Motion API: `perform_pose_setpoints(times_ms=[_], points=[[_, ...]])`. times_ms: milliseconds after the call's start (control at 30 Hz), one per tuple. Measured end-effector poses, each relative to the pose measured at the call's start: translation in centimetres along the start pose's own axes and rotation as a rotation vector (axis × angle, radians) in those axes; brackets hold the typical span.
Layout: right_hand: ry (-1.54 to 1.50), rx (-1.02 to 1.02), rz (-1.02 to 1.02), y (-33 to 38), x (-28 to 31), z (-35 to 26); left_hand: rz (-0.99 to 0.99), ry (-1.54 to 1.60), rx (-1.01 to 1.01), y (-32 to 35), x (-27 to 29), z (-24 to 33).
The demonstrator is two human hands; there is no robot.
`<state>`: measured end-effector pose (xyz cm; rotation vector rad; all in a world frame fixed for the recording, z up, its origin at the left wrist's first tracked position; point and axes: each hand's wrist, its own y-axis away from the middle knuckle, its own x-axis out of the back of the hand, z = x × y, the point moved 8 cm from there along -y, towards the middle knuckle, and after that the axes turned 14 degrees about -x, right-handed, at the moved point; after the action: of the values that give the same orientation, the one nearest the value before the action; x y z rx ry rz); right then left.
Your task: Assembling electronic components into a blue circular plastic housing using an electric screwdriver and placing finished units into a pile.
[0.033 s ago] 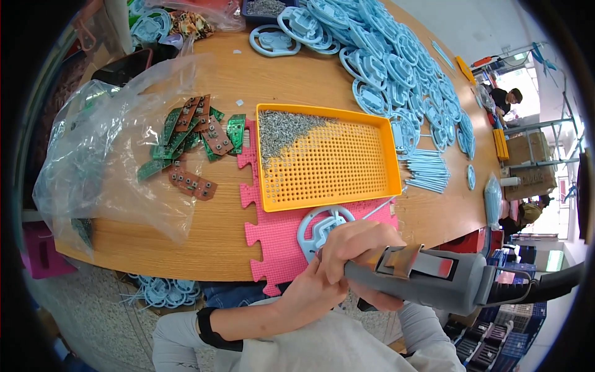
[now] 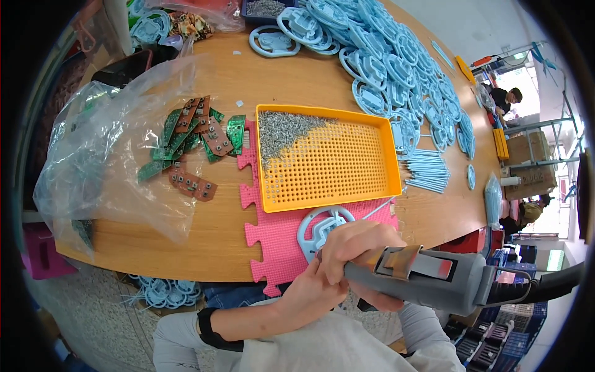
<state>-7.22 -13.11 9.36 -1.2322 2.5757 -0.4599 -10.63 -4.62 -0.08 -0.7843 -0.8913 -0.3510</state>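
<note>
One blue ring [image 2: 321, 231] partly hidden by right hand [image 2: 361, 245].

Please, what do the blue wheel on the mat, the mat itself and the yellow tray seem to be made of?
Blue wheel: probably plastic, satin, from its smooth, even colour. Pink mat: likely matte foam, given its texture and puzzle edge. Yellow tray: probably plastic, slightly glossy, evenly coloured.

Tip of grey tool [image 2: 427, 286] & pt. of blue wheel [image 2: 320, 230] hidden behind R hand [image 2: 361, 245]. Metal pcs. [image 2: 286, 131] too small to ID.
</note>
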Motion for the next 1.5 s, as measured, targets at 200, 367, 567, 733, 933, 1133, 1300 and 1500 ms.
perform_pose_setpoints(times_ms=[200, 367, 567, 733, 933, 1133, 1300, 1500], points=[[-0.075, 0.043, 0.023, -2.2, 0.4, -3.2, -0.014, -0.095, 0.041, -0.9, 5.2, -0.4], [-0.299, -0.102, 0.100, -6.1, 4.4, -1.4, -0.088, -0.281, 0.031, -0.4, 5.2, -1.2], [0.176, -0.089, 0.329, -11.0, 7.6, 0.8, -0.091, -0.217, 0.011, -1.0, 5.8, -1.1], [0.179, -0.110, 0.320, -11.6, 7.2, 2.6, -0.104, -0.217, 0.009, -0.8, 5.7, -1.3], [0.239, -0.125, 0.318, -11.4, 7.1, 3.1, -0.109, -0.205, 0.011, -0.8, 5.7, -1.3], [0.205, -0.138, 0.345, -11.2, 7.2, 3.5, -0.111, -0.211, 0.013, -0.8, 5.7, -1.3], [0.220, -0.148, 0.336, -11.2, 6.9, 3.6, -0.117, -0.218, 0.012, -0.9, 5.7, -1.2], [0.227, -0.136, 0.330, -11.1, 6.8, 3.8, -0.128, -0.228, 0.034, -0.9, 5.5, -1.0]])
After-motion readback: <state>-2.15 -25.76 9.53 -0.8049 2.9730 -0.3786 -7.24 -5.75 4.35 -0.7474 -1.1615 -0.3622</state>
